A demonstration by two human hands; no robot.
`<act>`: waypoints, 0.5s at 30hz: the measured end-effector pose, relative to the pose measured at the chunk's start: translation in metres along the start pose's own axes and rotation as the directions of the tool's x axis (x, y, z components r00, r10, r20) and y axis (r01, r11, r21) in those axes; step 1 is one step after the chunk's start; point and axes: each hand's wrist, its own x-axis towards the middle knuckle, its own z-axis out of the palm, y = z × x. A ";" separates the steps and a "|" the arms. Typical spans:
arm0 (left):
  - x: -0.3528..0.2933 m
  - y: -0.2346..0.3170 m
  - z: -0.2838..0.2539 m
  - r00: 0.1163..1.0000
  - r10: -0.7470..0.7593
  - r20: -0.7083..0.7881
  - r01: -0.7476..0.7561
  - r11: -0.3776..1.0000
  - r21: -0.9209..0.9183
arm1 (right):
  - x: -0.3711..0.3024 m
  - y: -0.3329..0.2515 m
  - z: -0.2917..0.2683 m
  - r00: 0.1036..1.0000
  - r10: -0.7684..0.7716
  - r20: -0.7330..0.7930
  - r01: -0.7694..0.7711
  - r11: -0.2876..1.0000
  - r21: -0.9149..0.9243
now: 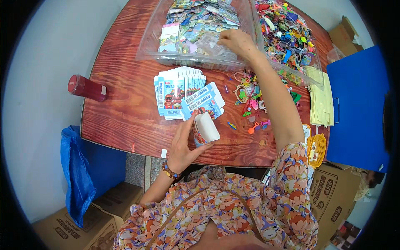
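My left hand (183,146) is wrapped round a small white-lined carton (207,128), its open end facing up. My right hand (236,41) reaches over a clear plastic bin (146,48) heaped with small printed packets (200,21). Its fingers are pinched together beside a crumpled clear plastic piece (209,44); what they grip, if anything, I cannot make out. Between me and the bin lie overlapping flat blue-and-white cartons (169,93), printed with cartoon figures. A few more flat cartons (214,98) fan out just above the carton in my left hand.
A second clear bin (314,77) holds many small colourful plastic toys (287,37); several lie loose on the wooden table (121,83). Pale yellow sheets (321,104) and a yellow basket (317,150) are at right, a red cylindrical bottle (88,88) at left. Cardboard boxes (79,227) stand below.
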 end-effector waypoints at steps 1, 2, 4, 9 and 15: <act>0.003 -0.001 0.002 1.000 -0.009 0.000 0.009 1.000 -0.002 | -0.003 0.002 -0.003 0.999 -0.006 -0.038 0.009 0.997 0.071; 0.006 -0.002 0.004 0.998 0.047 -0.030 -0.046 0.998 0.035 | -0.006 0.007 -0.008 1.000 -0.001 -0.028 0.003 0.997 0.074; 0.008 -0.001 0.006 0.998 0.051 -0.041 -0.048 0.997 0.067 | -0.019 0.011 -0.018 0.952 -0.057 -0.301 0.150 0.944 0.293; 0.018 -0.006 0.008 0.992 0.117 -0.045 -0.110 0.984 0.139 | -0.116 -0.067 -0.087 0.993 0.073 -0.098 0.006 0.771 0.636; 0.023 -0.003 0.025 0.982 0.186 -0.028 -0.174 0.953 0.246 | -0.201 -0.090 -0.089 0.990 -0.017 0.138 -0.047 0.892 0.449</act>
